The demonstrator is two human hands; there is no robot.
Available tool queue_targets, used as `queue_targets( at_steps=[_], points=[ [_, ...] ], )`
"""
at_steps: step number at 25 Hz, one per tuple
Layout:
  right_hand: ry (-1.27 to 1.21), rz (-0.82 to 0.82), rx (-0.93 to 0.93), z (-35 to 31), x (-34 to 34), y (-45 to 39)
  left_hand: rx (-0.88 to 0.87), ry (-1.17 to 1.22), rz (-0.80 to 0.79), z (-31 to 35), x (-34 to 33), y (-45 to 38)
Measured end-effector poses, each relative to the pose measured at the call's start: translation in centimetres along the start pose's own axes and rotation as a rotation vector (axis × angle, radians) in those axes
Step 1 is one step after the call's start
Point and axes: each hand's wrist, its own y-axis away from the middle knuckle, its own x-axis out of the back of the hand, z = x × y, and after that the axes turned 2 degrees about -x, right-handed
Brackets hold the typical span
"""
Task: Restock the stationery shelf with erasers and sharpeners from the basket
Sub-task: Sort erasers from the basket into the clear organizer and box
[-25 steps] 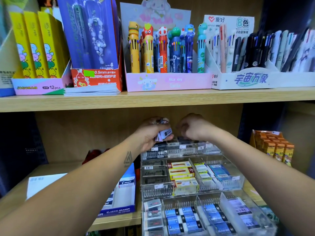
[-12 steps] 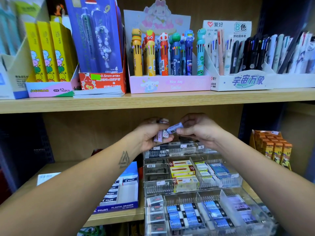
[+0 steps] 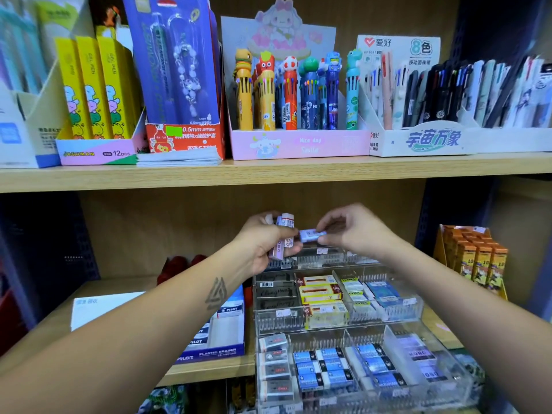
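Nearest the camera, the bottom tier of the clear acrylic display rack (image 3: pixel 385 336) holds rows of blue-sleeved erasers (image 3: pixel 324 369), and the middle tier holds yellow and red boxed ones, so anything dropped from above would likely land among the wrong stock. Above the top tier, the left hand (image 3: pixel 263 240) curls its fingers round a small stack of wrapped erasers (image 3: pixel 283 236), standing them roughly upright; the stack looks loosely held, and a shift of the thumb could let one slide out. Just beside it, the right hand (image 3: pixel 352 230) pinches a single pale blue eraser (image 3: pixel 310 234) between thumb and fingertips, its near end touching or almost touching the stack. That light pinch is the weak point: pulling the eraser free at an angle could drag its neighbour along. The top compartments are narrow, with thin dividers, so a tilted eraser may jam or lodge across two slots. No basket is in view. Beyond, the upper shelf's pen boxes (image 3: pixel 298 115) sit well clear.
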Motion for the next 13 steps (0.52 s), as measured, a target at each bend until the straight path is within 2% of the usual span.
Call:
queue_targets(
  at_steps=[3,5,8,13],
  points=[
    [0.368,0.070,-0.057,0.8,1.8,-1.4,0.034,-0.029,-0.022,0.2,0.3,0.0],
    [0.484,0.020,-0.094,1.3,2.1,-2.2,0.044,-0.057,-0.065,0.1,0.2,0.2],
    [0.547,-0.077,-0.132,1.0,1.5,-3.0,0.062,-0.074,-0.141,-0.1,-0.1,0.6],
    [0.565,-0.118,-0.143,0.6,1.6,-3.4,0.077,-0.116,-0.234,-0.3,0.3,0.7]
  ],
)
